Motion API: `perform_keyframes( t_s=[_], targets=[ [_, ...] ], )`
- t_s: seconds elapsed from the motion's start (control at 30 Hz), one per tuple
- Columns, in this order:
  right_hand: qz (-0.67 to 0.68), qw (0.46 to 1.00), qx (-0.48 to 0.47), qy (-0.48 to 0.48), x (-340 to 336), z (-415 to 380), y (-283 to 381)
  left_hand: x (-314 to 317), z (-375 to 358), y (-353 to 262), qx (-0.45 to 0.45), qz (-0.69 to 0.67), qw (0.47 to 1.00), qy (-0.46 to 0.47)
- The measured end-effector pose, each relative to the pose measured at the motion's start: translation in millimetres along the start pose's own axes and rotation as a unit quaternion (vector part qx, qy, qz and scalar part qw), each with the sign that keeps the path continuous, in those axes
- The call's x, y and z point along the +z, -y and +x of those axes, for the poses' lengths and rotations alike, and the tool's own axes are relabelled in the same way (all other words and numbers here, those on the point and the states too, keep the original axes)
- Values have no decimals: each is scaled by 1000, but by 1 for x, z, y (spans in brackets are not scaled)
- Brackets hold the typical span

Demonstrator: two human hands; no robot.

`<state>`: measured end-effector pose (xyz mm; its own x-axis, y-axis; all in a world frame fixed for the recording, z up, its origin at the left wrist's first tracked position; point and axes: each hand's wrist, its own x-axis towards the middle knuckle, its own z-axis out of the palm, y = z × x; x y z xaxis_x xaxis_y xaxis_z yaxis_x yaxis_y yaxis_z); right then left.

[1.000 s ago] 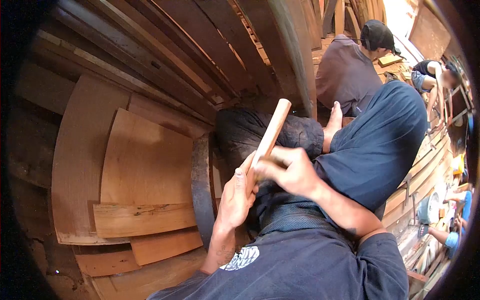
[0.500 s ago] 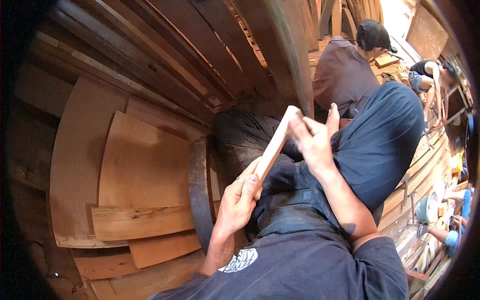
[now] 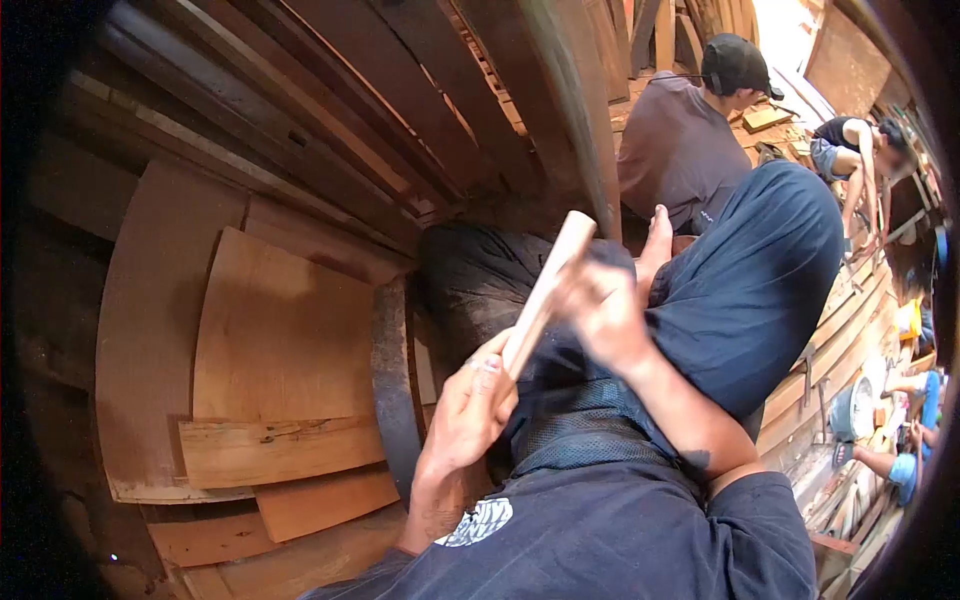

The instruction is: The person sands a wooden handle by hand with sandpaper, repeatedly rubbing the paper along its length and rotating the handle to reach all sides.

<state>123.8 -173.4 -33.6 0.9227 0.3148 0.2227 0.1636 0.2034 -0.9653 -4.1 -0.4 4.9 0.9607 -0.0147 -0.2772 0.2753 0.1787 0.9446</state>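
A pale wooden stick (image 3: 562, 250) with a rounded top slants upward in front of my lap. My left hand (image 3: 465, 408) is wrapped around its lower end, thumb along the wood. Against the stick's right side, below its top, is my right hand (image 3: 610, 318). Its fingers are smeared by motion, so whether they are closed or hold anything small cannot be made out. Under both hands are my crossed legs in dark trousers (image 3: 750, 290).
Thin wooden panels (image 3: 280, 340) lean on my left, beside a dark curved board (image 3: 392, 370). Tall planks (image 3: 420, 90) stand ahead. A person in a cap (image 3: 685, 150) sits close in front. Another person (image 3: 850, 150) bends farther right, near long boards (image 3: 830, 350) and a bucket (image 3: 853, 412).
My right hand has slid from the stick's top down along its side, leaving the tip uncovered. My left hand keeps its hold, and the stick has shifted slightly left.
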Motion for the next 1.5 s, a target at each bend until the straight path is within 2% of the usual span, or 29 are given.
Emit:
perform_keyframes(
  t_s=[0.07, 0.17, 0.2, 0.23, 0.27, 0.33, 0.4, 0.43, 0.47, 0.5, 0.53, 0.57, 0.6, 0.67, 0.73, 0.77, 0.8, 0.87, 0.93, 0.97, 1.0, 1.07, 1.1, 1.13, 1.2, 1.27, 1.3, 1.4, 1.5],
  targets=[
    [8, 989, -1, 148, 25, -20, 2, -7, 4, 6, 30, -21, 999, -18],
    [5, 988, 42, 148, 20, -15, 6, -4, 1, 0, 17, -32, 999, -19],
    [-3, 996, 49, 68, 11, -4, 6, -3, 1, 3, 13, -45, 999, -7],
    [-46, 999, 0, -25, -3, 9, 2, -2, 2, 4, 9, -58, 998, 7],
    [-37, 993, 29, -107, -22, 19, -4, -1, 2, 3, 4, -52, 999, 14],
    [-38, 992, 23, -121, -21, 16, 2, 4, 1, 1, -10, -42, 999, 31],
    [-37, 999, 1, 32, 5, -4, 1, -2, 2, 4, -26, -30, 999, -7],
    [4, 996, -9, 87, 22, -14, -4, -6, 3, 4, -30, -25, 999, -25],
    [-56, 980, 29, 186, 21, -19, 1, -9, 1, 6, -35, -20, 998, -47],
    [-24, 985, 26, 170, 23, -19, 1, -12, 2, 7, -1, -14, 999, -37],
    [8, 988, 21, 153, 26, -18, 1, -13, 0, 6, -16, 1, 999, -36],
    [5, 995, 60, 80, 16, -9, 3, -10, -1, 4, -31, 17, 999, -33],
    [-28, 1000, 2, 3, 5, 5, 11, -5, -1, 0, -46, 31, 998, -28],
    [-15, 991, 46, -126, -23, 23, 10, -2, -2, -1, -47, 53, 997, -22],
    [-116, 989, -40, -78, -13, 14, 11, -1, -2, 0, -58, 58, 996, -19],
    [-60, 998, 16, 1, 1, 3, 9, -4, -2, 2, -67, 45, 996, -44],
    [-61, 995, 24, 80, 13, -9, 2, -10, 0, 8, -34, 44, 998, -41],
    [-57, 985, 5, 160, 27, -24, -9, -15, 2, 12, 20, 31, 999, -39],
    [3, 992, 34, 118, 22, -12, 2, -11, 2, 7, -13, 25, 999, -25],
    [-43, 996, 53, 55, 7, 1, 10, -17, 2, 19, -27, 30, 999, -14],
    [-67, 997, 28, -38, -5, 13, 13, -12, 1, 13, -38, 44, 998, -11],
    [-13, 991, 33, -128, -21, 22, 10, -3, -1, 4, -54, 56, 997, 3],
    [-68, 994, 34, -75, -18, 14, 9, -1, -1, 1, -57, 53, 997, -13],
    [-22, 1000, 3, -5, -2, 3, 2, -1, -1, -1, -59, 48, 997, -30],
    [-21, 987, 45, 150, 20, -18, -2, -11, 2, 1, -55, 63, 996, -44],
    [-29, 983, 71, 164, 19, -15, 4, -16, 3, 7, -4, 50, 998, -37],
    [-32, 981, 84, 171, 17, -12, 5, -12, 2, 3, -22, 57, 997, -43],
    [2, 993, 82, -83, -21, 22, 5, -5, 3, 1, -32, 85, 996, -10],
    [-62, 998, 5, 1, -9, 8, 5, 0, 1, -1, -49, 53, 997, -19]
  ],
)
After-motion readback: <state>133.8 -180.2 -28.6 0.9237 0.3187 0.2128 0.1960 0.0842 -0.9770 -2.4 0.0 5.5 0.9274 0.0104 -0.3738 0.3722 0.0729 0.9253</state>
